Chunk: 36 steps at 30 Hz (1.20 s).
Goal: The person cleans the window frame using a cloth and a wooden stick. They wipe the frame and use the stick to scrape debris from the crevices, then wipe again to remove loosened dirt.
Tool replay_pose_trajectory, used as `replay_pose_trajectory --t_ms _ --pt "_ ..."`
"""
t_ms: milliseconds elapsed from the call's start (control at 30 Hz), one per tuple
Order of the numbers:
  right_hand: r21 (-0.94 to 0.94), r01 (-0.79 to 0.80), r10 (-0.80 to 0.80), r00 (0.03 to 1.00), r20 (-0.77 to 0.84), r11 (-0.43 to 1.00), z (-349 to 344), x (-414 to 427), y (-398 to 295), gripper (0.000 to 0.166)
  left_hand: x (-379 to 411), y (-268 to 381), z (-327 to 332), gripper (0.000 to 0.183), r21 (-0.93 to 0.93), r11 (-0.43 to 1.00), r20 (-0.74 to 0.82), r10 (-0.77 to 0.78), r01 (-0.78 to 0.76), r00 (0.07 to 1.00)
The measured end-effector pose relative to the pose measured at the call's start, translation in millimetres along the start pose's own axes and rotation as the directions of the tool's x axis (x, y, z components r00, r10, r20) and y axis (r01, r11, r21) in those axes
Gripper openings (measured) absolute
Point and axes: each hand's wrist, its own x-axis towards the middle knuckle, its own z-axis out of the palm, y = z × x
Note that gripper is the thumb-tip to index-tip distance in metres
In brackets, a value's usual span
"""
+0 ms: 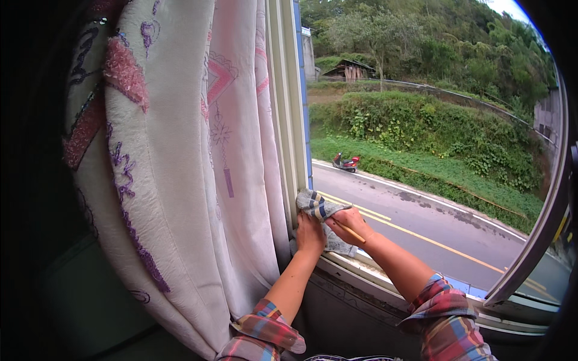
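Observation:
A grey cloth [318, 205] with dark blue and cream stripes, perhaps a sock, is bunched against the lower left corner of the window frame [289, 135]. My left hand [311, 233] grips it from below, its fingertips partly hidden by the fabric. Out of my right hand [350, 222] sticks a thin wooden stick [353, 232], pointing back toward my wrist; its other end is covered. The right fingers also touch the striped cloth. More grey cloth [341, 246] hangs over the window sill track [361, 269] beneath my hands.
A long white curtain [180, 158] with pink and purple embroidery hangs close on the left. The sliding window sash [533, 234] stands at the right. Through the open window I see a road [433, 230], a parked red scooter [346, 162] and a green hillside [429, 122].

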Motion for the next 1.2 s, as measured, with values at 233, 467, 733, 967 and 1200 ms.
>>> replay_pose_trajectory --t_ms 233,467,733,967,1200 --pt "-0.107 0.182 -0.209 0.906 -0.368 0.977 -77.8 78.1 -33.3 0.014 67.6 37.6 -77.8 0.07 -0.161 0.9 -0.489 0.284 -0.406 0.824" --pt "-0.257 0.264 -0.364 0.769 -0.526 0.93 -124.0 193.6 -45.0 0.016 189.8 54.8 -133.3 0.071 0.122 0.817 -0.591 0.516 -0.563 0.62" --pt "0.184 0.108 0.016 0.823 -0.568 0.977 -100.6 204.0 -12.7 0.018 187.6 48.9 -97.0 0.047 0.528 0.846 -0.581 0.426 -0.078 0.693" --pt "0.142 0.015 0.043 0.918 -0.395 0.99 -52.3 111.4 13.6 0.017 105.4 30.6 -39.6 0.048 0.022 0.999 -0.47 0.032 -0.025 0.882" --pt "0.266 -0.029 0.08 0.979 -0.185 0.964 -12.4 34.3 11.3 0.014 21.0 -2.9 6.7 0.048 0.25 0.967 -0.323 0.039 0.046 0.946"
